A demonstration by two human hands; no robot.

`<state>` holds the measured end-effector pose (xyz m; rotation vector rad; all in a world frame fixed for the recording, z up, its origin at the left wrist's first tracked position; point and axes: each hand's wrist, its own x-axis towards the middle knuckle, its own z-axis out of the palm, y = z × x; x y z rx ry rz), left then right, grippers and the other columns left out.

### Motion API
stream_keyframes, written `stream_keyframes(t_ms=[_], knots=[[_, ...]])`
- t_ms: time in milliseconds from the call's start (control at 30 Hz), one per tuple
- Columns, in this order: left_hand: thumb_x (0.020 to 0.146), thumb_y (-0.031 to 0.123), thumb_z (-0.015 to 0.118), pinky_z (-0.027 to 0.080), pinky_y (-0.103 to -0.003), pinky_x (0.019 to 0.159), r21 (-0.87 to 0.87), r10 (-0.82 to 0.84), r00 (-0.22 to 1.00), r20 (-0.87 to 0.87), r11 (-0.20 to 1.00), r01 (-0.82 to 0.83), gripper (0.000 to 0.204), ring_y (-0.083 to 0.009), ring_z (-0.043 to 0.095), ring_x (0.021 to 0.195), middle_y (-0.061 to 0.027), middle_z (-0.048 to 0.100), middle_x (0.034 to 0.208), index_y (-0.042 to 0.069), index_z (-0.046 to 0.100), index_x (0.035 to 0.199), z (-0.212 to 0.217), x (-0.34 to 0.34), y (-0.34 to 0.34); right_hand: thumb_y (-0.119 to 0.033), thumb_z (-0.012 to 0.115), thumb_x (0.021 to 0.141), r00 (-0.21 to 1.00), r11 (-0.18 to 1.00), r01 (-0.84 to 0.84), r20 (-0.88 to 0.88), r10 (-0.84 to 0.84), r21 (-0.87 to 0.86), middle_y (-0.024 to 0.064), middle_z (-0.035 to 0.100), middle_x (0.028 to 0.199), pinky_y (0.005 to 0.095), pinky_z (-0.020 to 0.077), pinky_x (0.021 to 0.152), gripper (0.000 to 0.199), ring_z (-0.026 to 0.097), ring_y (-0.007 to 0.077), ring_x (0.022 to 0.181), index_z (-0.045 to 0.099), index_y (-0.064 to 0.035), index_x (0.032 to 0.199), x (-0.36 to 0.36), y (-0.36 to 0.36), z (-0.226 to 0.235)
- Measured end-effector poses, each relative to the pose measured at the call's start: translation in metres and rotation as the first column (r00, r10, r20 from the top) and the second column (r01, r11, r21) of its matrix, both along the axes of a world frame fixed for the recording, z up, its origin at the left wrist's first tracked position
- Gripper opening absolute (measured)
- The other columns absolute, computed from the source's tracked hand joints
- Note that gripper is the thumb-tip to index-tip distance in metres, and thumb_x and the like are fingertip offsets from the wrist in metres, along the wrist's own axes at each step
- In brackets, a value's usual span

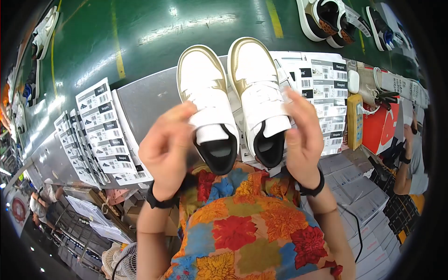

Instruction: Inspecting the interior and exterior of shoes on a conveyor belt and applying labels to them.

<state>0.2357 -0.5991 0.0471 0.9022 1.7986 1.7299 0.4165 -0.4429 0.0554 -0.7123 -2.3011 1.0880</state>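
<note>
A pair of white sneakers with gold trim and black lining lies side by side in front of me, toes pointing away. My left hand is beside the left sneaker, its blurred fingertips near the strap edge; finger and thumb look apart. Along the outer side of the right sneaker is my right hand, index finger stretched toward the strap and thumb by the collar. Its fingers are apart, and whether they touch the shoe is hard to tell. Dark bands circle both wrists.
Printed label sheets lie left, and more label sheets right. Beyond runs a green conveyor belt carrying other sneakers. A yellow power strip and red box stand right. Another person's arm is at far right.
</note>
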Motion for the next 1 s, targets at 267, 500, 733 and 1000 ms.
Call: stream_keyframes(t_ms=[267, 500, 733, 1000], knots=[[0.098, 0.02, 0.052, 0.044, -0.037, 0.098, -0.15, 0.079, 0.62, 0.781, 0.987, 0.064, 0.048, -0.0223, 0.05, 0.122, -0.0148, 0.047, 0.136, 0.004, 0.032, 0.138, 0.01, 0.006, -0.013, -0.023, 0.065, 0.088, 0.975, 0.215, 0.04, -0.009, -0.224, -0.976, 0.0137, 0.046, 0.13, 0.0326, 0.0303, 0.105, 0.06, 0.043, 0.0205, 0.123, 0.037, 0.0024, 0.134, 0.018, -0.002, 0.016], [0.086, 0.036, 0.071, 0.043, -0.019, 0.057, -0.159, 0.02, 0.515, 0.857, 0.961, 0.227, 0.074, -0.008, 0.056, 0.077, -0.0106, 0.057, 0.114, 0.018, 0.018, 0.134, 0.014, 0.0, -0.03, -0.029, 0.077, 0.08, 0.974, 0.02, -0.074, -0.076, -0.215, -0.997, 0.0071, 0.049, 0.119, 0.0286, 0.0403, 0.095, 0.063, 0.051, 0.0162, 0.11, 0.039, -0.0036, 0.124, 0.025, -0.004, 0.038], [0.087, 0.036, 0.07, 0.052, -0.027, 0.079, -0.078, -0.049, 0.544, 0.838, 0.975, 0.208, 0.078, -0.0215, 0.057, 0.108, -0.0167, 0.05, 0.128, 0.016, 0.014, 0.137, 0.025, -0.003, -0.03, -0.027, 0.08, 0.077, 0.97, 0.007, -0.06, -0.06, -0.237, -0.998, 0.0073, 0.048, 0.119, 0.0288, 0.0407, 0.095, 0.065, 0.049, 0.0162, 0.113, 0.039, -0.0059, 0.122, 0.028, -0.012, 0.041], [0.074, 0.008, 0.071, 0.04, -0.036, 0.101, -0.38, -0.131, 0.959, 0.25, 0.898, 0.221, 0.084, -0.0246, 0.053, 0.118, -0.0198, 0.055, 0.125, -0.006, 0.024, 0.142, 0.039, -0.022, 0.002, 0.002, 0.066, 0.077, 0.992, 0.394, 0.064, 0.017, -0.122, -0.917, 0.01, 0.046, 0.12, 0.0305, 0.0478, 0.09, 0.056, 0.05, 0.0174, 0.109, 0.037, -0.0033, 0.125, -0.001, 0.005, 0.025]])
